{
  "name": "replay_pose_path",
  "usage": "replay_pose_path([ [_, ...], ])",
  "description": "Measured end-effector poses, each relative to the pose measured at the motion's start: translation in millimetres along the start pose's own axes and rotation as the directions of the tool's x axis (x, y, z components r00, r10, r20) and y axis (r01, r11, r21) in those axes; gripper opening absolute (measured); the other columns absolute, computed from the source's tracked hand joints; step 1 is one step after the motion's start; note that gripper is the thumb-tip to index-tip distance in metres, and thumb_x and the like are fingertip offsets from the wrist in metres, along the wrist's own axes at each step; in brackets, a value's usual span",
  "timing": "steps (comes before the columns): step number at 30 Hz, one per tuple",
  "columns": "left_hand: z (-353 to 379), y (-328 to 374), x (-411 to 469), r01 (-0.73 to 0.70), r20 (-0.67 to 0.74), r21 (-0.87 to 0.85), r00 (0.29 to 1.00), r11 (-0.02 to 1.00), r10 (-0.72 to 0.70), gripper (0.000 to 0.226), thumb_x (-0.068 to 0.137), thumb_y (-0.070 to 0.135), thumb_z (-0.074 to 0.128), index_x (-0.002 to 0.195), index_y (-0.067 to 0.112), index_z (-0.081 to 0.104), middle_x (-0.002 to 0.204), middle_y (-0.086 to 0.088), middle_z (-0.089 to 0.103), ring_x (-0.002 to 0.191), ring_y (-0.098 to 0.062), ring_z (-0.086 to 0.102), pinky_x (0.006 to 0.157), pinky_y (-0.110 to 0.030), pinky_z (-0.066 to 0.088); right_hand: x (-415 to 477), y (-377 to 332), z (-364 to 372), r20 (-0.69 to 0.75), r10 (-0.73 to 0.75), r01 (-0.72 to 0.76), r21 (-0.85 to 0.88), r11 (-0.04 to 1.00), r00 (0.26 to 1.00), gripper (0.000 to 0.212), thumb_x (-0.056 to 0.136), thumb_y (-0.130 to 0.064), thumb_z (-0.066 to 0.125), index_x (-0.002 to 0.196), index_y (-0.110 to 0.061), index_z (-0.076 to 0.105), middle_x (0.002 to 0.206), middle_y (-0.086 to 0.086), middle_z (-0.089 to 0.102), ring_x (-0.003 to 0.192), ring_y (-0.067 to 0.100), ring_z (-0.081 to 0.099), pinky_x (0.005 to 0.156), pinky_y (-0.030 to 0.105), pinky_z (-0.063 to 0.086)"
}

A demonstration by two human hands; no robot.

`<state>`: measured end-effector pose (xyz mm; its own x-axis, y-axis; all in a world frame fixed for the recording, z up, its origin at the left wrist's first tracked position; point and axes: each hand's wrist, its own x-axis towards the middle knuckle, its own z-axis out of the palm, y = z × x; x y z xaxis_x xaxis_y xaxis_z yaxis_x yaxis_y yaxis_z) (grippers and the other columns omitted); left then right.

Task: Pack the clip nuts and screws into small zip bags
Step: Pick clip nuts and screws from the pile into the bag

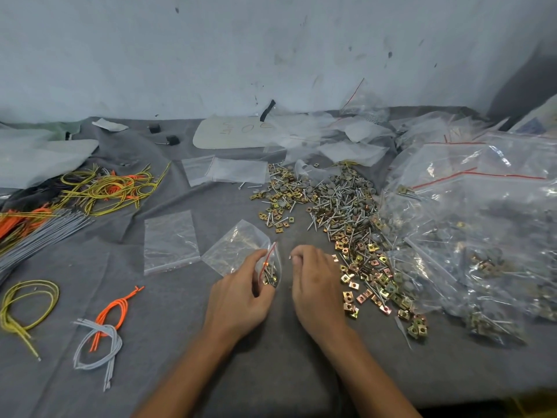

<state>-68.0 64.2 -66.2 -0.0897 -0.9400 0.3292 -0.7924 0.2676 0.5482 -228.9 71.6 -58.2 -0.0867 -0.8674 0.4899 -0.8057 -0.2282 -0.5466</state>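
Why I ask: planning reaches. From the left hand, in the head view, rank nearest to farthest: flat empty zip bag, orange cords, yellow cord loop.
From the left hand:
1. flat empty zip bag, just up-left of it.
2. orange cords, further left, lower in view.
3. yellow cord loop, at the far left edge.

On the counter, a small zip bag sits at front centre in the left hand, with the right hand just beside it. Clip nuts and screws spread behind and right of the hands. Filled bags lie far right, a flat zip bag and bundled cords lie left, and a wall stands behind.
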Motion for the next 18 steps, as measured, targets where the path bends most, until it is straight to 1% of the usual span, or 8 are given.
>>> replay_pose_path([
  [2,0.1,1.5,0.0,0.001,-0.005,-0.007,1.000,1.000,-0.001,0.056,0.080,0.049,0.049,0.135,0.047,0.041,0.069,0.023,0.059,0.064,-0.006,0.058,0.057,-0.023,0.038,-3.7,-0.7,-0.1,-0.007,-0.132,0.132,0.086,0.987,0.991,0.014,0.103,-0.024,0.043,0.105,-0.022,0.057,0.095,-0.006,0.058,0.085,0.015,0.047,0.078,0.032,0.041],
  [5,-1.3,4.2,-0.9,-0.009,-0.011,-0.006,1.000,1.000,0.009,0.055,0.080,0.047,0.048,0.135,0.046,0.041,0.085,0.035,0.059,0.062,0.004,0.056,0.057,-0.013,0.035,-6.2,-1.2,3.0,0.070,-0.255,0.245,0.131,0.961,0.964,0.019,0.102,-0.022,0.046,0.108,-0.018,0.064,0.101,-0.002,0.061,0.091,0.019,0.050,0.081,0.034,0.047],
  [8,-2.8,4.8,-1.6,-0.014,-0.006,-0.019,1.000,1.000,0.014,0.059,0.077,0.044,0.048,0.136,0.045,0.041,0.084,0.038,0.057,0.065,0.007,0.057,0.058,-0.008,0.033,-7.1,-1.1,3.8,0.138,-0.311,0.294,0.126,0.947,0.940,0.027,0.097,-0.017,0.048,0.119,-0.017,0.065,0.108,-0.001,0.065,0.094,0.020,0.053,0.083,0.035,0.050],
  [10,-2.8,3.7,-1.8,-0.003,-0.007,-0.042,1.000,0.999,0.003,0.062,0.075,0.044,0.046,0.137,0.046,0.041,0.077,0.031,0.059,0.064,0.004,0.057,0.057,-0.012,0.036,-6.5,-1.2,2.6,0.185,-0.312,0.287,0.152,0.946,0.932,0.032,0.097,-0.017,0.045,0.124,-0.018,0.061,0.109,-0.003,0.068,0.092,0.019,0.054,0.082,0.036,0.050],
  [11,-2.7,3.2,-1.6,0.007,-0.008,-0.051,1.000,0.999,-0.007,0.063,0.075,0.045,0.046,0.137,0.046,0.041,0.070,0.026,0.060,0.062,0.001,0.057,0.057,-0.017,0.038,-6.3,-1.6,2.0,0.195,-0.305,0.276,0.164,0.947,0.932,0.031,0.098,-0.017,0.045,0.125,-0.020,0.059,0.107,-0.005,0.069,0.090,0.018,0.054,0.081,0.037,0.049],
  [13,-2.0,2.5,-1.0,0.017,-0.020,-0.050,1.000,0.999,-0.018,0.062,0.075,0.047,0.046,0.137,0.046,0.042,0.060,0.019,0.056,0.059,-0.004,0.055,0.059,-0.025,0.041,-7.0,-2.9,0.9,0.166,-0.286,0.259,0.167,0.951,0.944,0.023,0.099,-0.017,0.048,0.118,-0.021,0.060,0.102,-0.006,0.069,0.088,0.018,0.054,0.078,0.038,0.049],
  [15,-1.0,1.2,-1.1,0.014,-0.032,-0.050,0.999,0.999,-0.015,0.061,0.077,0.050,0.047,0.137,0.046,0.041,0.061,0.020,0.055,0.059,-0.002,0.055,0.059,-0.023,0.040,-7.2,-4.1,0.1,0.133,-0.258,0.241,0.132,0.961,0.957,0.018,0.098,-0.019,0.049,0.109,-0.019,0.064,0.099,-0.004,0.069,0.088,0.020,0.057,0.077,0.038,0.050],
  [18,0.5,-1.5,-0.1,0.029,-0.029,-0.084,0.999,0.996,-0.031,0.062,0.077,0.052,0.048,0.139,0.047,0.040,0.070,0.020,0.059,0.065,-0.003,0.059,0.059,-0.021,0.040,-5.7,-4.9,-2.1,0.171,-0.213,0.198,0.098,0.975,0.962,0.020,0.097,-0.025,0.047,0.106,-0.019,0.064,0.097,-0.003,0.068,0.088,0.020,0.061,0.078,0.038,0.049],
])
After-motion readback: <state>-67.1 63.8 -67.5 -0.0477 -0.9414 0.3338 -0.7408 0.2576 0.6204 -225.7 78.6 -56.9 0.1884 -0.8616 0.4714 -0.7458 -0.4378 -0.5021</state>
